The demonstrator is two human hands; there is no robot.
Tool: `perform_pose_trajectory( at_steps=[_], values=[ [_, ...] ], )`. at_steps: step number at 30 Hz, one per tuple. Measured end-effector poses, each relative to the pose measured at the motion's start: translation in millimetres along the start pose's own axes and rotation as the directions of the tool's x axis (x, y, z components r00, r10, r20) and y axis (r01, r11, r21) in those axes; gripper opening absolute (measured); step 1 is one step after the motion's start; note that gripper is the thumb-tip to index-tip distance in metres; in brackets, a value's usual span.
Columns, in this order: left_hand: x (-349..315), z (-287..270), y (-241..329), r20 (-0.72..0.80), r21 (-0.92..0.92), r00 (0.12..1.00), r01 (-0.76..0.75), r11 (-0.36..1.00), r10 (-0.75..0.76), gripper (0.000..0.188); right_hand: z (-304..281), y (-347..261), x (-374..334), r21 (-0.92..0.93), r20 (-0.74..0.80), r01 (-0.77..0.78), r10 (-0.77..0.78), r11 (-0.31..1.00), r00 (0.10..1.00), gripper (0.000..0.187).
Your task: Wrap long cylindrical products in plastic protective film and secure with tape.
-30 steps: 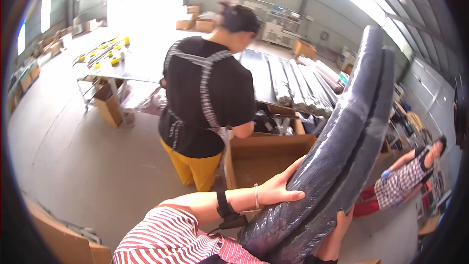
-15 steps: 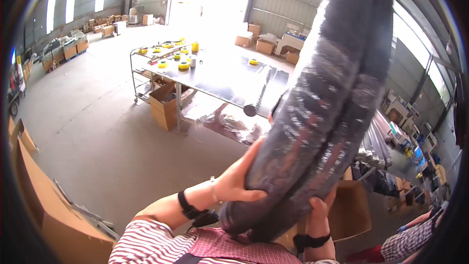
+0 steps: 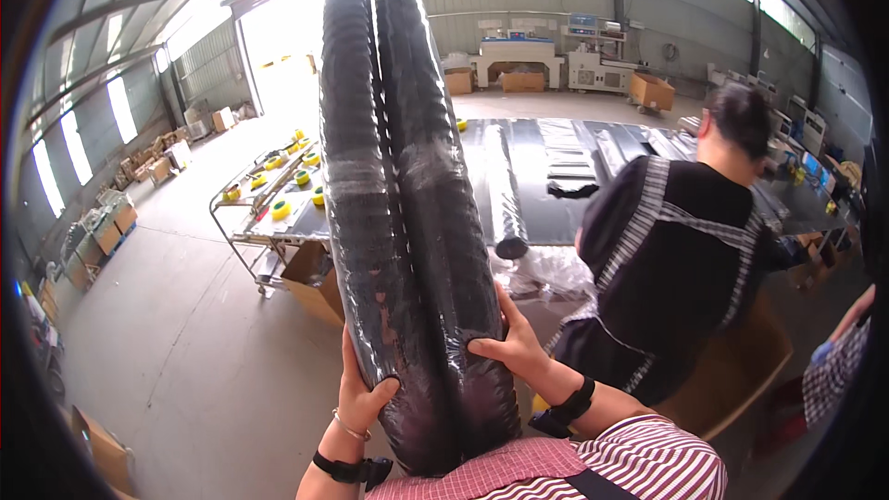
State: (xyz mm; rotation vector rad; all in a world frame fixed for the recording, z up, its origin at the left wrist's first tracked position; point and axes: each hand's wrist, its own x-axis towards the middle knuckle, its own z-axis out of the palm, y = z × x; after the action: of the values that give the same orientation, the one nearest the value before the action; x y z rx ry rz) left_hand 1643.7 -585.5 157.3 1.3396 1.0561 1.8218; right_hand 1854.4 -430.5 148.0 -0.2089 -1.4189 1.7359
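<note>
A bundle of two long black corrugated tubes (image 3: pixel 407 222), wrapped side by side in clear plastic film, stands tilted away from me with its lower end against my apron. Round its left side my left hand (image 3: pixel 361 398) grips low down, thumb on the front. A little higher, my right hand (image 3: pixel 509 338) clasps the right side, thumb also in front. The fingertips of both hands are hidden behind the bundle.
A co-worker (image 3: pixel 676 241) in black stands close on my right at the long dark table (image 3: pixel 532 148). On it lies another wrapped black tube (image 3: pixel 505 194). Yellow tape rolls (image 3: pixel 281 210) sit on its left part, above a cardboard box (image 3: pixel 315 280). Another person's checked sleeve (image 3: pixel 838 375) shows far right.
The bundle has swung from the right to the centre and stands straighter, still in both hands. My view has turned right, bringing the co-worker in black into sight.
</note>
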Motion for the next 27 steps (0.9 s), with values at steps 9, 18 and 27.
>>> perform_pose_trajectory(
  at_steps=[9,18,27],
  values=[
    [197.9,-87.3,-103.8,-0.008,0.089,0.96,0.279,0.956,-0.28,0.103,-71.7,109.1,199.1,-0.073,-0.197,-0.095,0.079,0.993,0.977,0.09],
    [365.3,-152.6,-298.7,0.127,0.133,0.699,0.691,0.711,-0.703,0.089,-190.3,250.6,319.1,-0.163,-0.561,-0.459,0.3,0.874,0.771,0.08],
    [560.0,-168.7,-438.7,0.247,0.269,0.714,0.599,0.755,-0.655,0.088,-284.2,258.3,484.6,-0.386,-0.683,-0.65,0.271,0.654,0.678,0.106]
  ],
)
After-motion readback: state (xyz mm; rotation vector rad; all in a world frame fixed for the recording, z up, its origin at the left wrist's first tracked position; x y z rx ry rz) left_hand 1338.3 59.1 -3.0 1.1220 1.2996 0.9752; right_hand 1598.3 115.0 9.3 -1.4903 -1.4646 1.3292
